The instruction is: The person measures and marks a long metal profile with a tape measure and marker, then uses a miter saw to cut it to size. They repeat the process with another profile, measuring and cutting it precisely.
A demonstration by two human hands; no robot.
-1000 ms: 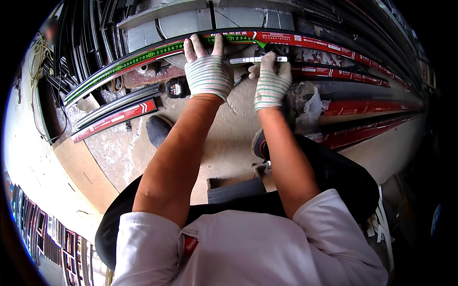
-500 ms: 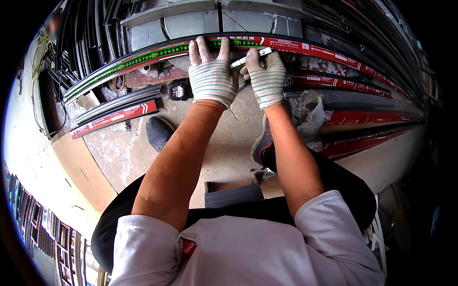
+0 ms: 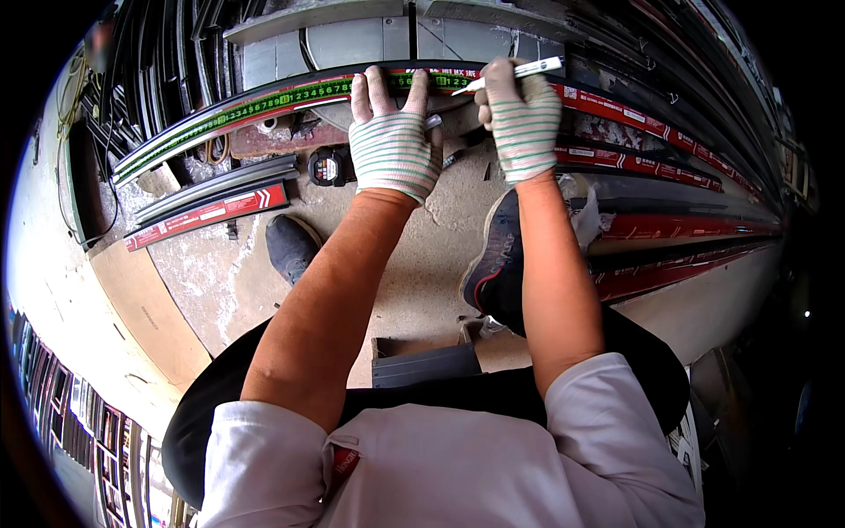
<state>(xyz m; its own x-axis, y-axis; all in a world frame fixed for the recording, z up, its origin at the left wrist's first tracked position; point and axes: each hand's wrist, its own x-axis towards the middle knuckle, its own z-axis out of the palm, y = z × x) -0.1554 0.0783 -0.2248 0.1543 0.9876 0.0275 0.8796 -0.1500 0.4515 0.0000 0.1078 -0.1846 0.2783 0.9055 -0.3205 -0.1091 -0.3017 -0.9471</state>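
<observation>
My left hand (image 3: 396,145): spread, pressing green tape (image 3: 312,93)
My right hand (image 3: 524,123): pinching white marker (image 3: 539,68)
Marking: likely current step
Next stroke: needs tape steady

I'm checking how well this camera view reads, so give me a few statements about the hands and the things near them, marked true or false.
1. The fingers of the left hand cover part of the green measuring tape. True.
2. Both hands are bare. False: both wear striped gloves.
3. The right hand holds a white marker. True.
4. The black tape-measure case lies to the right of the left hand. False: it lies to its left.
5. The green measuring tape runs along a red-labelled strip. True.
</observation>
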